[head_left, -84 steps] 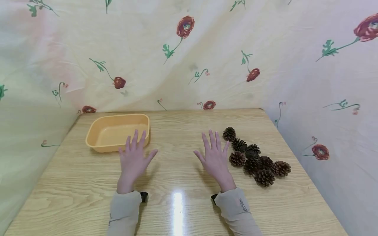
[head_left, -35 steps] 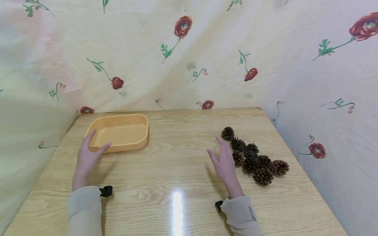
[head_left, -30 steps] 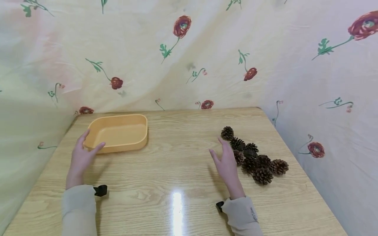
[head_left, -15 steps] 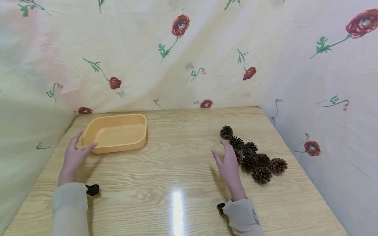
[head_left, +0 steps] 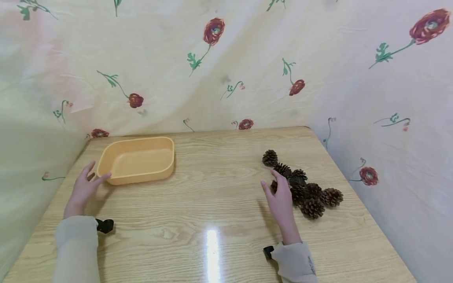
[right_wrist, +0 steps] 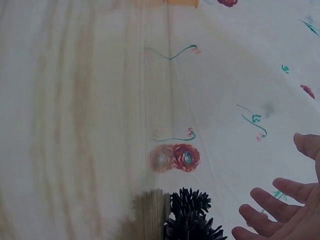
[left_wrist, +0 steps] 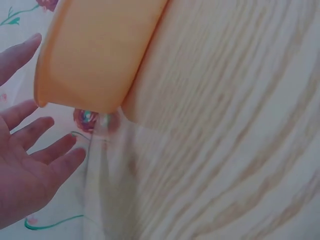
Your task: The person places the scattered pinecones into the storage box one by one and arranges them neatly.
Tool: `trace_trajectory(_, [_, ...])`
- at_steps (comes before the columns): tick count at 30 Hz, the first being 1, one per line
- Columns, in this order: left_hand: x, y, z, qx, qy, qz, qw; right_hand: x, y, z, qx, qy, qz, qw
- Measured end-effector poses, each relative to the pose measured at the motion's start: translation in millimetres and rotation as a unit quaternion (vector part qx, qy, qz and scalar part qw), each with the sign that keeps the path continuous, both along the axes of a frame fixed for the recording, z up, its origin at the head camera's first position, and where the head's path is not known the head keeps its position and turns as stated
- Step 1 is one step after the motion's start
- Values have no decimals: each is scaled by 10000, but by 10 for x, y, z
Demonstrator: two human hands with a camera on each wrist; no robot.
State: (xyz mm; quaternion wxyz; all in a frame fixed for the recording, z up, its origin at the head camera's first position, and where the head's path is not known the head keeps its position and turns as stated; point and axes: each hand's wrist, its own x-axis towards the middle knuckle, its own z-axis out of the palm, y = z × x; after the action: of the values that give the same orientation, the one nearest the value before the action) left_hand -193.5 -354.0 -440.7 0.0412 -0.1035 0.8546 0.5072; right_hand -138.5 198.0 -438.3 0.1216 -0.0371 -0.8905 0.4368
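Observation:
At the near left corner of a yellow-orange plastic basin (head_left: 138,178) is my left hand (head_left: 82,190), thumb and fingers spread apart. The left wrist view shows the fingers relaxed beside the basin's wall (left_wrist: 95,60), gripping nothing. My right hand (head_left: 281,200) hovers at the left side of a cluster of brown pine cones (head_left: 312,208), partly covering one of them. Its thumb and fingers are parted and hold nothing. In the right wrist view, dark pine cones (right_wrist: 192,222) show at the bottom, left of the relaxed fingers.
The wooden table (head_left: 191,204) bears a bright light reflection near its front. Flower-printed cloth (head_left: 170,59) hangs behind the table and along both sides. The farthest pine cone (head_left: 270,158) sits at the back end of the cluster. Black wrist cameras (head_left: 105,225) sit at the cuffs.
From above the table's middle, my left hand has moved left to the basin's near left corner. My right hand has shifted right, closer to the pine cones. Basin and cones stay put.

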Motion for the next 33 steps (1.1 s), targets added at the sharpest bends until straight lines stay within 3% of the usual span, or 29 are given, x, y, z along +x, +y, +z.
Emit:
trace_trajectory(6, [-2,-23,-49,-32,-131,-121,9998,48,68,11,-70,146,-207,9997])
trace_trajectory(14, [6,-41,-68,151,168,-302,9993,153,182,35,-294,213,-492,9981])
trace_trajectory(19, [11,-47,-81,204,66,-370,9991,229,242,23,-341,283,-626,9971])
trace_trajectory(23, [4,-48,-118,358,-70,-342,9987,298,307,3,-330,346,-799,9957])
trace_trajectory(33, [-16,-65,-201,909,80,-443,9948,485,483,4,-532,608,-1290,9883])
